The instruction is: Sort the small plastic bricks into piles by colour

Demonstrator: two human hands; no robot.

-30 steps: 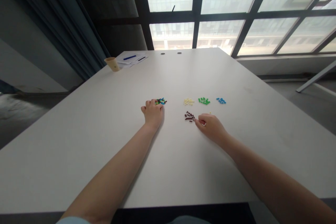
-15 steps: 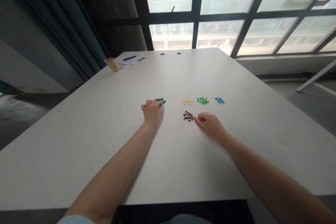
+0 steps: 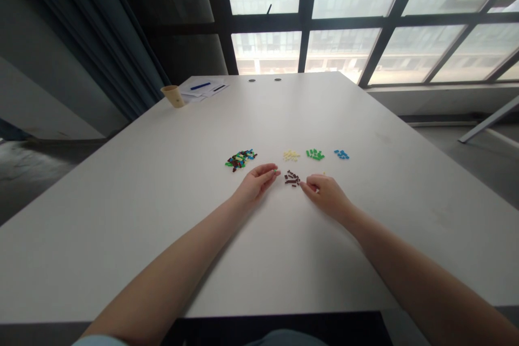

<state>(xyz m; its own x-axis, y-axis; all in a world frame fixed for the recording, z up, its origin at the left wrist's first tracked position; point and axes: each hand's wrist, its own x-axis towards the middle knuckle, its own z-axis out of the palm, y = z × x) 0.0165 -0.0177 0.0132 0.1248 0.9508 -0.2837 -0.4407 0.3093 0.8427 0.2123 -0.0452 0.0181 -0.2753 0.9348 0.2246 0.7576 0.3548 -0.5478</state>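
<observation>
My left hand [image 3: 259,181] pinches a small green block [image 3: 275,171] between thumb and fingers, just left of a pile of dark brown blocks [image 3: 291,179]. Behind that hand, to its left, lies a mixed heap of small coloured blocks [image 3: 241,159]. My right hand [image 3: 322,189] rests on the table with its fingers curled, the index fingertip at the right edge of the brown pile; what it holds, if anything, is hidden. Farther back sit separate groups of pale yellow blocks [image 3: 291,155], green blocks [image 3: 315,154] and blue blocks [image 3: 341,154].
The white table [image 3: 259,259] reaches back toward the windows. At its far left stand a paper cup [image 3: 173,97] and some papers [image 3: 198,90] with a blue pen [image 3: 200,86] on top. One small yellow piece [image 3: 324,173] shows just behind my right hand.
My left hand has left the mixed heap and moved right toward the brown pile, with a green block in its fingers. The heap is now uncovered. My right hand has stayed in place.
</observation>
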